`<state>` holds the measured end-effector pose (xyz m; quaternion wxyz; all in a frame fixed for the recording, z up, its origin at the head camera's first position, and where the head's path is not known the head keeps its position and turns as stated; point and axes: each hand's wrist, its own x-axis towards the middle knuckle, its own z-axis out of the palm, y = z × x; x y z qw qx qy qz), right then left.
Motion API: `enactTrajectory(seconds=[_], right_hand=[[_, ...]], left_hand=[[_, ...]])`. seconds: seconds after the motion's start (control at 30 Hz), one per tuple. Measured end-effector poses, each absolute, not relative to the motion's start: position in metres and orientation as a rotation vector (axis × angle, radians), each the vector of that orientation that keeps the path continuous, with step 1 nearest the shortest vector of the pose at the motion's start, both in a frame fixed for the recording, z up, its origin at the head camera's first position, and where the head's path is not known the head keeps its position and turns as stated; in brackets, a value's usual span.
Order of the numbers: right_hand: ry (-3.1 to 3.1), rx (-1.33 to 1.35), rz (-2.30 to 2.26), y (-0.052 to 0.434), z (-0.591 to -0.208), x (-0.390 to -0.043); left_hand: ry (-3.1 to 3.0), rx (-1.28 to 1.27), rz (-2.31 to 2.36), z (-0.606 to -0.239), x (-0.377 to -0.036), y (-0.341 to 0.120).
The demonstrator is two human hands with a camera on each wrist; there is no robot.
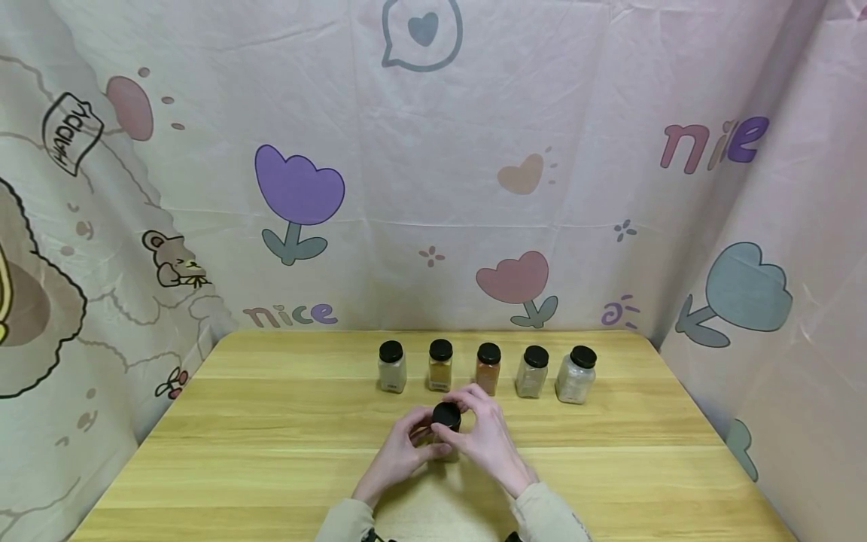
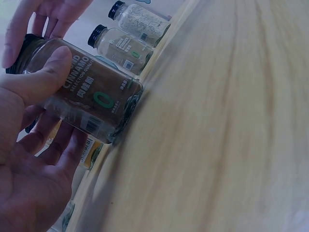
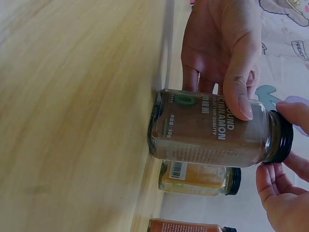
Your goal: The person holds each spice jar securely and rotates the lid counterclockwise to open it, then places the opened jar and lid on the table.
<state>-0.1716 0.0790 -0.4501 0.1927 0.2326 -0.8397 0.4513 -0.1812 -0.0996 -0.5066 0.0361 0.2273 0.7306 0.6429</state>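
A square glass jar of ground cinnamon [image 3: 193, 140] stands upright on the wooden table, its brown powder and printed label showing in both wrist views. My left hand [image 1: 398, 457] grips its body, with the thumb across the label side and the fingers behind. At the top, my right hand [image 1: 486, 435] holds the black lid [image 1: 446, 414] between thumb and fingers. The lid sits on the jar's neck. In the head view the two hands cover most of the jar body.
Behind the hands several black-capped spice jars stand in a row: a pale one [image 1: 392, 375], a yellow one [image 1: 440, 374], an orange-brown one [image 1: 488, 376], and pale ones such as the rightmost jar [image 1: 575, 384]. A printed curtain [image 1: 420, 150] hangs around the table [image 1: 271, 421].
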Motion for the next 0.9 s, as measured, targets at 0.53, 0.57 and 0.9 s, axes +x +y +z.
enactTrajectory(seconds=[0.53,0.57,0.9], right_hand=[[-2.385,0.566,1.233,0.0779,-0.4493,-0.1699],[-2.379,0.572,1.230,0.0779,-0.4495,-0.1701],[-2.336,0.759,1.230,0.0808,-0.4493,-0.1721]], left_hand=[[2.257,0.700,1.968,-0.5064,-0.1807,-0.0995],[2.256,0.704,1.968,-0.5063,-0.1807,-0.0995],[2.266,0.736,1.974,-0.5071,-0.1813,-0.1002]])
